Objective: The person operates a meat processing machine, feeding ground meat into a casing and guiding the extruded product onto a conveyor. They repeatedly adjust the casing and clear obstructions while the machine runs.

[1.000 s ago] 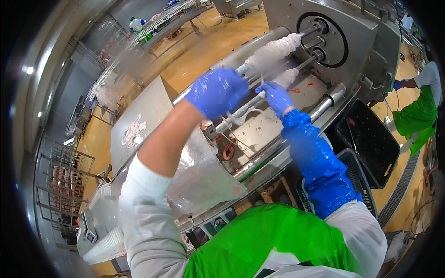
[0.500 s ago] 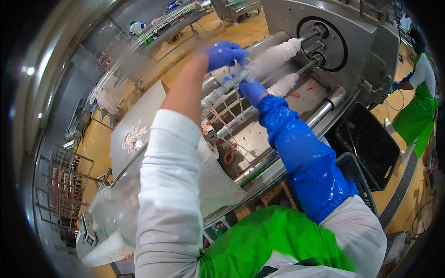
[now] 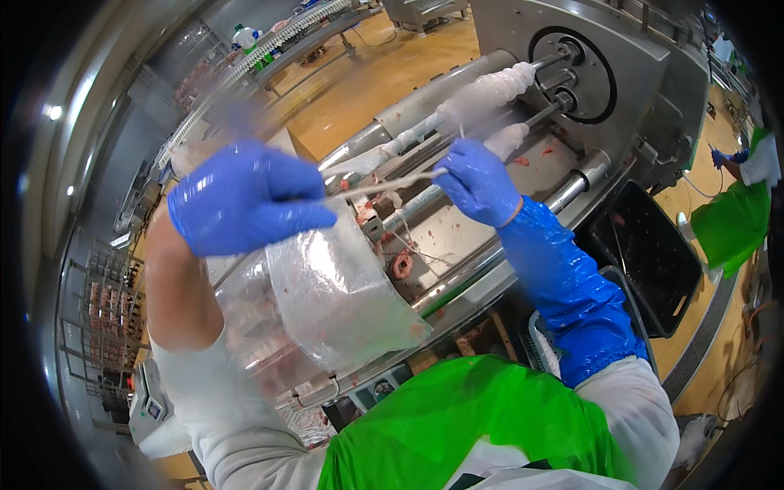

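Note:
A thin whitish strand of netting (image 3: 388, 187) is stretched taut between my gloved hands, above an open metal machine. My left hand (image 3: 253, 196) is at the left over a clear plastic sheet, slightly blurred, its thumb and fingers closed on one end. Fingers curled, my right hand (image 3: 480, 181) grips the other end near the middle of the view. Behind the strand, a long metal tube (image 3: 420, 129) carries bunched white netting (image 3: 494, 86). A second white bunch (image 3: 508, 140) sits on the lower rod, partly hidden by my right hand.
Red meat scraps (image 3: 402, 265) lie in the machine's metal trough (image 3: 445, 237). The clear plastic sheet (image 3: 339, 294) covers its near left part. A black crate (image 3: 649, 253) stands to the right, near a person in a green apron (image 3: 731, 229).
My hands have spread apart from the tube. The left swung left and toward me, the right moved slightly right and nearer. The strand between them has been drawn out long.

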Demonstrator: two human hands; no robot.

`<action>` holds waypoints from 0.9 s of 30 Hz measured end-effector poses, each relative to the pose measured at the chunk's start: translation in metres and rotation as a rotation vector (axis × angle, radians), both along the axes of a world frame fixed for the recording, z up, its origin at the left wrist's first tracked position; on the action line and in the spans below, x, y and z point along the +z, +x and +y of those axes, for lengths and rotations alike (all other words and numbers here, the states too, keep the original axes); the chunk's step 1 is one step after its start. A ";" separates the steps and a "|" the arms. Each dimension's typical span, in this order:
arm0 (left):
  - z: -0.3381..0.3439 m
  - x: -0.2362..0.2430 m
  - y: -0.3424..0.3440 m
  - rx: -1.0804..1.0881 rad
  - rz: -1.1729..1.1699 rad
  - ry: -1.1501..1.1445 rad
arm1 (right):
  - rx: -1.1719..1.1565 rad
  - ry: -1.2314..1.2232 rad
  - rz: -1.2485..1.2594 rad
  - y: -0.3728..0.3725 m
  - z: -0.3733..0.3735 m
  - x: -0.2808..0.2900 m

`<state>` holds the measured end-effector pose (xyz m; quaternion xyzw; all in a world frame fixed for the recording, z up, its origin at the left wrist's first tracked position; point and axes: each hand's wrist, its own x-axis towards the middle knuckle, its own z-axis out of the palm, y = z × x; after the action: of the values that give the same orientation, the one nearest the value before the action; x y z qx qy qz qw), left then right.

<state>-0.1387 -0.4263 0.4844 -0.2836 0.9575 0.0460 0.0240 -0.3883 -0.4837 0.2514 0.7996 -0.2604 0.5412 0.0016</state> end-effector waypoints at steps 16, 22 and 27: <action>0.013 -0.036 0.354 1.219 0.214 -0.218 | 0.016 0.260 0.182 -0.015 0.041 -0.027; 0.054 -0.073 0.328 1.280 0.054 0.215 | -0.286 0.477 -0.600 -0.026 -0.012 -0.062; 0.029 -0.074 0.220 0.910 0.165 0.334 | 0.004 0.955 -0.490 -0.019 -0.042 -0.097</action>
<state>0.0812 -0.3974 0.4106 -0.6607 0.7148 0.2272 -0.0295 -0.4072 -0.5257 0.1544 0.5621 -0.4687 0.5335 -0.4240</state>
